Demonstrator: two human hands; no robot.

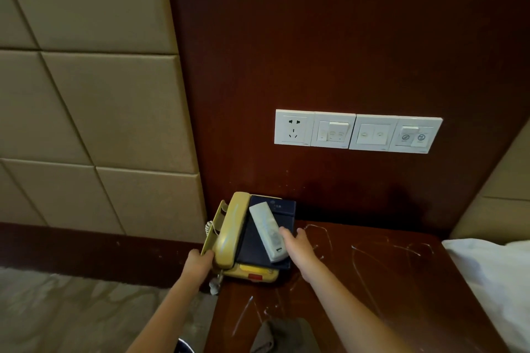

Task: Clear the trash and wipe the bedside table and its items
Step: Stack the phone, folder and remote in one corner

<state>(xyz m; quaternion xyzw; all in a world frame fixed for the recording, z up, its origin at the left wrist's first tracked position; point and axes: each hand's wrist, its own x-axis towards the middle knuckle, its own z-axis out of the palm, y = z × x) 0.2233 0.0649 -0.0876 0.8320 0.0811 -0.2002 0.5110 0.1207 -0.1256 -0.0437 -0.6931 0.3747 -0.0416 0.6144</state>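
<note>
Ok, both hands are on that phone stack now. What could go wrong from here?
1. The white remote lies loose on the dark folder, which sits on the yellow telephone; any tilt could slide it off.
2. The left hand grips only the telephone's left side by the handset, and the right hand holds the folder's edge; the handset might tip out.
3. The coiled cord hangs past the table edge and may snag.

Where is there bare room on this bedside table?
Free: the table top from the phone right to the white bedding, back to the wall panel. Crowded: the left back corner, with folder, remote, left hand and right hand at the phone; a grey cloth at the front edge.
</note>
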